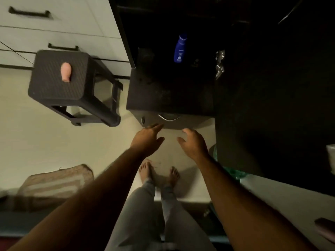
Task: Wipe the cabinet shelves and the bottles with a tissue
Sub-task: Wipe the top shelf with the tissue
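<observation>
Blue bottle (pixel 180 48) well beyond empty hands (pixel 170 140)

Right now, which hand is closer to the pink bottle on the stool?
Left. The left hand reaches toward the dark cabinet's front edge, on the side of the stool holding the pink bottle. The right hand is farther away, beyond the left.

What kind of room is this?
Probably a room in a home, maybe a bedroom or dressing area. There are white drawers, a dark cabinet holding a blue lotion bottle, a stool and a floor mat.
</observation>
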Tool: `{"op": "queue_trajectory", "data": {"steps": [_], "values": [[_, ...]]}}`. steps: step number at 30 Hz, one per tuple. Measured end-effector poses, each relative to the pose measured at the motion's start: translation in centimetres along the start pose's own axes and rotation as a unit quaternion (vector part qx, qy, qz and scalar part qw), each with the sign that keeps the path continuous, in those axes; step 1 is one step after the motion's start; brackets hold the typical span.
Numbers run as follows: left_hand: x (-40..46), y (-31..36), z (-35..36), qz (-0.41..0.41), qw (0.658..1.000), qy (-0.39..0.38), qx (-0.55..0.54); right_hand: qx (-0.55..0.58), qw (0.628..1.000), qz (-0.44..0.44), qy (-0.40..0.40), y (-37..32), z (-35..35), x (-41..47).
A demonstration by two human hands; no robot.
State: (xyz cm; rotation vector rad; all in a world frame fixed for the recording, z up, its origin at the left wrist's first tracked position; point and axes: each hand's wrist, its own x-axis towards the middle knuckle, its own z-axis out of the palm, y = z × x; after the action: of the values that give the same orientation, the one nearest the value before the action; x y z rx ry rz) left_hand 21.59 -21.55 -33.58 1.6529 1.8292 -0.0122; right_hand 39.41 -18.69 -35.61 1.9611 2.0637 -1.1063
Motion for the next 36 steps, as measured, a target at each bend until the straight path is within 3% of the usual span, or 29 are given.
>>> {"op": "queue_trajectory", "data": {"steps": [12,19,24,27,29,31,33,36], "values": [[11.8,-4.6,6.5,0.049,0.993,-0.065,0.086,-0.160,0.984,-0.083,0.004,3.4,5.5,12.0],[13.0,-5.8,8.9,0.066,0.993,-0.053,0.085,-0.128,0.986,-0.098,0.043,4.3,7.4,14.4],[10.5,-5.8,9.2,0.068,0.990,-0.083,0.097,-0.135,0.986,-0.095,0.006,4.5,7.6,11.8],[7.8,-5.4,8.4,0.107,0.990,0.032,0.090,-0.140,0.984,-0.104,0.038,4.6,7.2,9.3],[6.4,-5.8,7.9,0.137,0.975,0.151,0.083,-0.111,0.978,-0.119,0.126,4.3,6.4,7.3],[5.7,-6.5,7.4,0.135,0.961,0.221,0.097,-0.089,0.964,-0.130,0.216,3.8,5.3,6.0],[5.8,-6.9,6.9,0.110,0.967,0.200,0.114,-0.088,0.958,-0.133,0.237,3.3,4.4,5.7],[6.5,-7.5,6.6,0.081,0.982,0.111,0.133,-0.121,0.979,-0.108,0.126,3.6,4.1,6.9]]}}
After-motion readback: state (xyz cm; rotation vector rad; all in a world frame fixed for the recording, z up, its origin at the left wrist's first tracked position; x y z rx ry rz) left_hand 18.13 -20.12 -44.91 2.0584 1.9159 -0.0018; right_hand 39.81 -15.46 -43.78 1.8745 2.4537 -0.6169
